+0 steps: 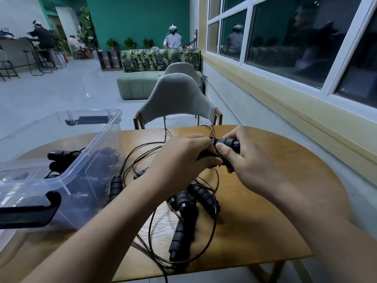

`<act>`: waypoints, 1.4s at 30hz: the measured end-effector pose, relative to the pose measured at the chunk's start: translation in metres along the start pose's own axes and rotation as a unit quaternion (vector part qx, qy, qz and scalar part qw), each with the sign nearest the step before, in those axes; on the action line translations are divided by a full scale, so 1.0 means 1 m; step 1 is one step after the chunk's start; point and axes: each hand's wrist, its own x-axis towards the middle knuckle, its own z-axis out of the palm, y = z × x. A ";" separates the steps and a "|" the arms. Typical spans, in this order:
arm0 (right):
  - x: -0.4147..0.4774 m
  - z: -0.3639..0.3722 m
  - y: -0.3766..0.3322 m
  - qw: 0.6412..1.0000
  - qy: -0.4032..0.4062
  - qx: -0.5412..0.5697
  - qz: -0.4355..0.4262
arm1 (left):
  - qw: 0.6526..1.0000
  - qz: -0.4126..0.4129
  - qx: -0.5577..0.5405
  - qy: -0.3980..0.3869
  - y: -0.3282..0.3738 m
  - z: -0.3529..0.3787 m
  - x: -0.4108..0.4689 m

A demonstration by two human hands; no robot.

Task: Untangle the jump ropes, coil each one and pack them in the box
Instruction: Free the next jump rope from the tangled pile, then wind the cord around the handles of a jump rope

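The jump ropes [189, 203] are lying as a loose tangle of thin cords and black grips on the table [281, 190], just beneath both hands. One handle [228, 142] is being lifted clear, with the right hand [246, 160] curling round it and the left hand [181, 158] pinching its cord end. Untangling appears to be underway. Next, this rope likely needs drawing free before coiling. The clear box [106, 127] is waiting to the left.
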 end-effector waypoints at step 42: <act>-0.018 -0.004 -0.030 0.979 0.128 0.073 -0.142 | 0.772 -0.327 -0.545 -0.033 0.024 0.025 -0.016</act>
